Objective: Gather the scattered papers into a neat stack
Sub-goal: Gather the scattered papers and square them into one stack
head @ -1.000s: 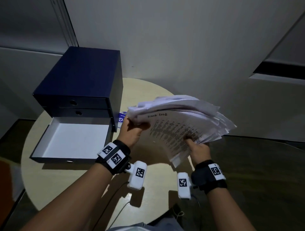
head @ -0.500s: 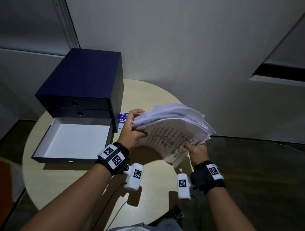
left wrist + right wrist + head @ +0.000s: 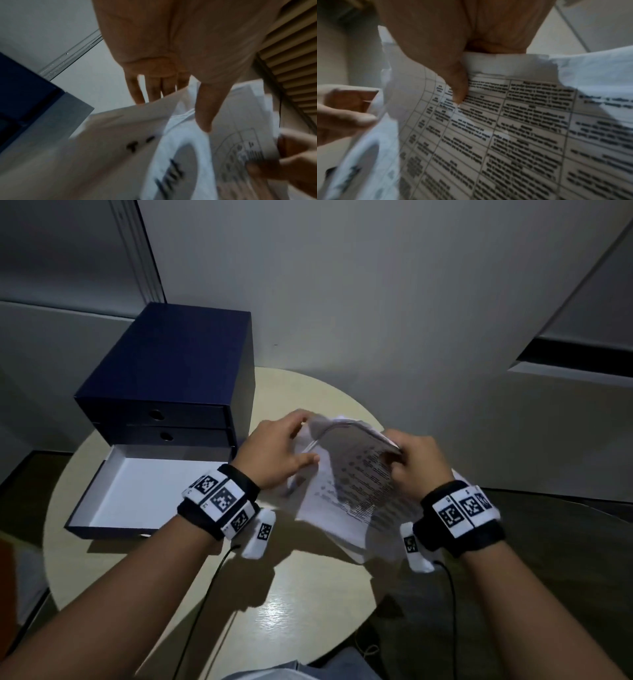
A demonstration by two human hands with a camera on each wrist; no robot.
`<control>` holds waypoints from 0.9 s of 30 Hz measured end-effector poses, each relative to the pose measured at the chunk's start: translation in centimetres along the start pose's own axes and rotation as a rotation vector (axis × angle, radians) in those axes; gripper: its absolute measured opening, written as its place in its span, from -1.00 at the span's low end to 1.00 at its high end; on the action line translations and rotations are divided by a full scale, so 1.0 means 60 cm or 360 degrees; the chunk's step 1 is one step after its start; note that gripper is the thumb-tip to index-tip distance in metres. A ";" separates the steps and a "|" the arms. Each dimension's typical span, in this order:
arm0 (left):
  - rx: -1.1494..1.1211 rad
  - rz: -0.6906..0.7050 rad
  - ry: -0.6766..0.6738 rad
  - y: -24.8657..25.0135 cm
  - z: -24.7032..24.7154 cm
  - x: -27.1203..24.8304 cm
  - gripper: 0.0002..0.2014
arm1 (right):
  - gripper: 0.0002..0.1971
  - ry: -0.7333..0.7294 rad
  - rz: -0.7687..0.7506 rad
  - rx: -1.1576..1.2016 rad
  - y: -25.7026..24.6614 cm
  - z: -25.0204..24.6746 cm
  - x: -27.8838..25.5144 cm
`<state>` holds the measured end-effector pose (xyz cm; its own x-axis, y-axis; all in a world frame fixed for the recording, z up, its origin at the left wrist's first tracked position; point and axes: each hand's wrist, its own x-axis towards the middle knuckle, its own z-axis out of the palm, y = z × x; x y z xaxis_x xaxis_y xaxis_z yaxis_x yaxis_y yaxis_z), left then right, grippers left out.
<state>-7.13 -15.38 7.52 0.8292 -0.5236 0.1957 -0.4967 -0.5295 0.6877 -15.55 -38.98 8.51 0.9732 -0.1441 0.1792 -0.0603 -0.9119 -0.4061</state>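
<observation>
A bundle of white printed papers [image 3: 346, 491] stands over the round table, its top edge bowed into an arch and its sheets uneven. My left hand [image 3: 301, 440] grips the bundle's upper left edge. The left thumb [image 3: 207, 108] lies on the front sheet and the fingers reach behind the papers [image 3: 120, 135]. My right hand [image 3: 399, 455] grips the upper right edge. The right thumb [image 3: 453, 81] presses on a printed table on the papers [image 3: 505, 135], and the fingers are hidden behind.
A dark blue drawer box [image 3: 171, 371] stands at the table's back left, its bottom drawer [image 3: 85, 522] pulled out with a white inside. The beige table [image 3: 308, 594] ends near my body. Wrist camera cables [image 3: 205, 594] hang below both arms. A grey wall is close behind.
The fanned sheets have been drawn together into a tighter, more upright bundle. My right hand has moved from the lower edge up to the top right edge. My left hand still holds the left edge.
</observation>
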 end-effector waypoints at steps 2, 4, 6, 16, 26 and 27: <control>-0.0119 -0.0115 -0.0144 -0.004 0.002 -0.005 -0.48 | -0.62 -0.0100 -0.0058 -0.0071 -0.013 -0.006 0.000; -0.0301 -0.0195 -0.0225 -0.006 0.010 -0.016 -0.58 | -0.66 -0.0138 -0.0107 -0.0081 -0.023 -0.006 0.004; -0.0535 -0.0276 -0.0191 -0.013 0.021 -0.030 -0.61 | -0.59 -0.0017 -0.0153 0.0044 -0.017 -0.004 0.000; -0.1365 -0.0654 0.0204 -0.081 0.013 -0.093 -0.58 | -0.05 0.0328 0.0895 0.2059 0.161 0.062 -0.112; -0.1282 -0.0848 0.0350 -0.115 0.080 -0.127 -0.58 | -0.54 0.0233 0.1080 0.1733 0.133 0.139 -0.140; -0.1290 -0.0905 0.0333 -0.119 0.093 -0.135 -0.50 | -0.51 0.0159 0.1099 0.1730 0.136 0.153 -0.151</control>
<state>-11.74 -11.05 -2.87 0.9555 -0.1661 -0.2439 0.2456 -0.0106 0.9693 -22.80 -41.61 -4.67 0.7896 -0.5285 -0.3119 -0.2848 0.1345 -0.9491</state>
